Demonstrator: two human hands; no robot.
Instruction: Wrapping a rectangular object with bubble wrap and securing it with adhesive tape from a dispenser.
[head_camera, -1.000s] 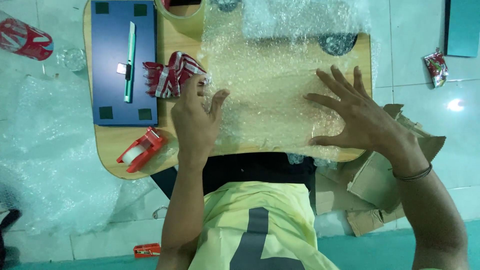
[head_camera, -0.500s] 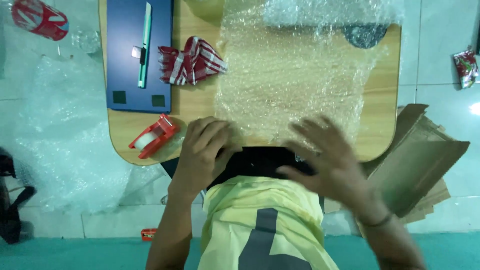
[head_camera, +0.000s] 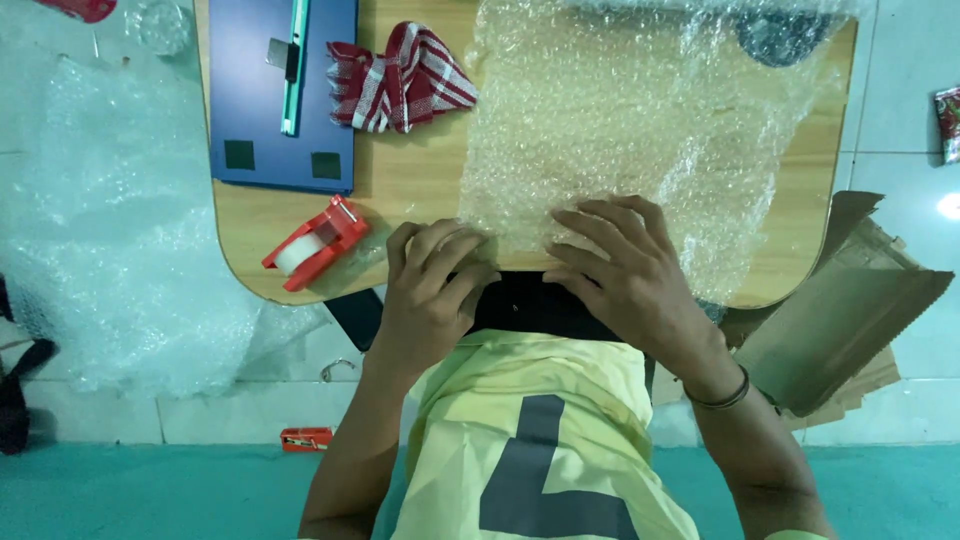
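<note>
A clear sheet of bubble wrap (head_camera: 630, 130) covers the right half of the small wooden table (head_camera: 400, 180). My left hand (head_camera: 432, 290) and my right hand (head_camera: 625, 275) both rest on the sheet's near edge at the table's front rim, fingers curled over a black flat object (head_camera: 535, 305) that shows just below the rim. Whether the fingers pinch the wrap or only press on it is unclear.
A red tape dispenser (head_camera: 315, 243) lies left of my left hand. A blue cutting mat (head_camera: 280, 90) carries a green-handled knife (head_camera: 293, 60). A red-and-white checked cloth (head_camera: 405, 80) lies beside it. More bubble wrap (head_camera: 110, 220) covers the floor left; brown cardboard (head_camera: 840, 310) lies right.
Both hands slid from the middle of the bubble wrap back to the table's near edge and now sit close together over the black object. The view has shifted.
</note>
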